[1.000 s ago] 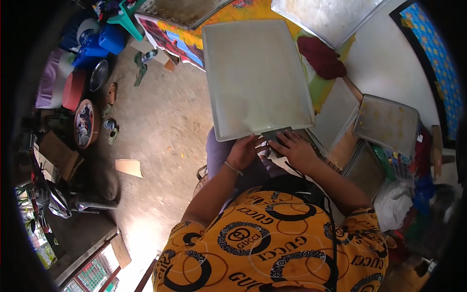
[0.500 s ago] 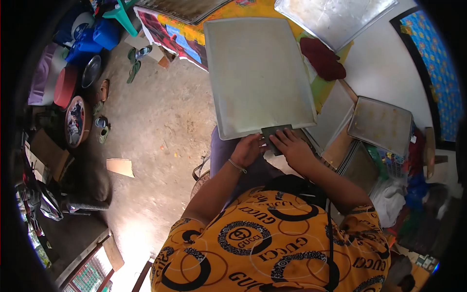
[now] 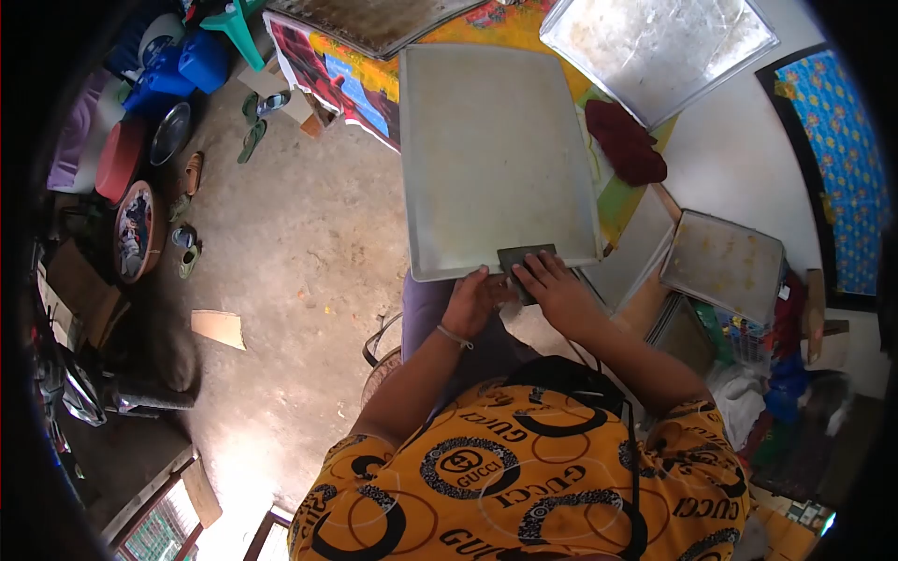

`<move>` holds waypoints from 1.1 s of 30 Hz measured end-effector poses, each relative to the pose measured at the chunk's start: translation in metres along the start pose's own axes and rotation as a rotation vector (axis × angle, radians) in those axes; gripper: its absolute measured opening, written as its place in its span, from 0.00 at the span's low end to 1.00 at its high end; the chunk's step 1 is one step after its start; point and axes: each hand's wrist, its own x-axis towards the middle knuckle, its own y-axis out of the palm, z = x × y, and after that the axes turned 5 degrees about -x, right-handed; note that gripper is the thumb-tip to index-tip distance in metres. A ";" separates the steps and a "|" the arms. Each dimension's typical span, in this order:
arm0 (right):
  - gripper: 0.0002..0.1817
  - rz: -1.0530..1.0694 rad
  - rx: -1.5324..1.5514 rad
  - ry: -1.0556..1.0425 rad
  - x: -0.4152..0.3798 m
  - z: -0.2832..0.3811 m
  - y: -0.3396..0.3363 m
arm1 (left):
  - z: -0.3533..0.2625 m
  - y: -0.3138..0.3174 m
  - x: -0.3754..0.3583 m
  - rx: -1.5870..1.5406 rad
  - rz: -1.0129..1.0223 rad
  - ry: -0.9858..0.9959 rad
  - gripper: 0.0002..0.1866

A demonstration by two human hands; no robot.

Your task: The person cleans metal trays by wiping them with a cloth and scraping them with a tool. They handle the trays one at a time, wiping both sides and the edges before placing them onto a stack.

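Note:
A large grey metal baking tray (image 3: 496, 150) lies in front of me, its near edge over my lap. My left hand (image 3: 472, 301) grips that near edge from below, fingers curled on the rim. My right hand (image 3: 554, 288) presses a flat dark scraper (image 3: 524, 257) against the tray's near edge, fingers spread over it. A thin bracelet sits on my left wrist.
More trays lie about: one at the top right (image 3: 655, 47), one at the top (image 3: 374, 19), a smaller one on a stack at the right (image 3: 722, 264). A dark red cloth (image 3: 625, 142) lies on the colourful table cover. Blue containers (image 3: 178, 61), bowls and sandals sit on the floor at left.
The big tray has shifted a little farther from me and up in view. Both hands followed its near edge, and the scraper now rests farther onto the tray.

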 end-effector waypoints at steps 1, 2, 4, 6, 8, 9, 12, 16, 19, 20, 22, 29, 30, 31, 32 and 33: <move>0.27 -0.010 -0.039 -0.025 0.009 -0.005 0.001 | -0.001 0.000 0.005 0.027 -0.014 0.023 0.18; 0.28 -0.011 -0.010 -0.016 0.023 -0.012 0.004 | -0.001 -0.001 0.008 0.049 -0.019 0.013 0.18; 0.27 -0.068 0.026 0.024 0.063 -0.030 0.001 | 0.002 -0.003 0.008 0.094 -0.033 -0.016 0.18; 0.26 -0.083 0.110 0.094 0.113 -0.065 0.002 | 0.002 0.004 0.007 0.145 -0.027 -0.024 0.18; 0.25 -0.134 0.111 0.125 0.152 -0.100 0.000 | 0.000 0.006 0.007 0.205 -0.008 -0.028 0.17; 0.25 -0.163 0.114 0.139 0.165 -0.108 -0.001 | 0.001 0.004 0.008 0.212 0.013 -0.030 0.16; 0.25 -0.107 -0.009 0.079 0.139 -0.086 0.004 | 0.004 -0.008 0.006 0.261 0.012 -0.024 0.15; 0.27 0.064 -0.065 -0.039 0.063 -0.027 0.005 | -0.009 -0.002 0.002 0.344 -0.004 -0.059 0.16; 0.25 -0.065 0.031 -0.040 0.105 -0.056 0.003 | -0.006 -0.009 0.002 0.300 -0.016 -0.106 0.10; 0.24 -0.084 0.019 0.026 0.133 -0.076 0.005 | -0.006 -0.013 0.003 0.307 0.015 -0.123 0.12; 0.22 0.010 0.052 0.205 0.202 -0.121 -0.006 | -0.005 -0.021 0.004 0.323 0.073 -0.157 0.15; 0.25 0.003 -0.025 0.044 0.147 -0.081 -0.005 | -0.010 -0.008 0.003 0.274 0.009 -0.097 0.12; 0.26 0.168 -0.035 -0.041 0.117 -0.056 -0.013 | -0.011 -0.008 0.002 0.271 0.012 -0.080 0.12; 0.29 0.228 0.020 -0.053 0.085 -0.034 -0.010 | -0.010 -0.007 0.001 0.269 0.011 -0.066 0.12; 0.31 0.261 0.023 -0.171 0.060 -0.017 -0.012 | -0.011 -0.006 0.000 0.296 -0.018 -0.082 0.13; 0.33 0.318 0.060 -0.235 0.047 -0.003 -0.018 | -0.013 -0.007 0.000 0.328 -0.049 -0.104 0.13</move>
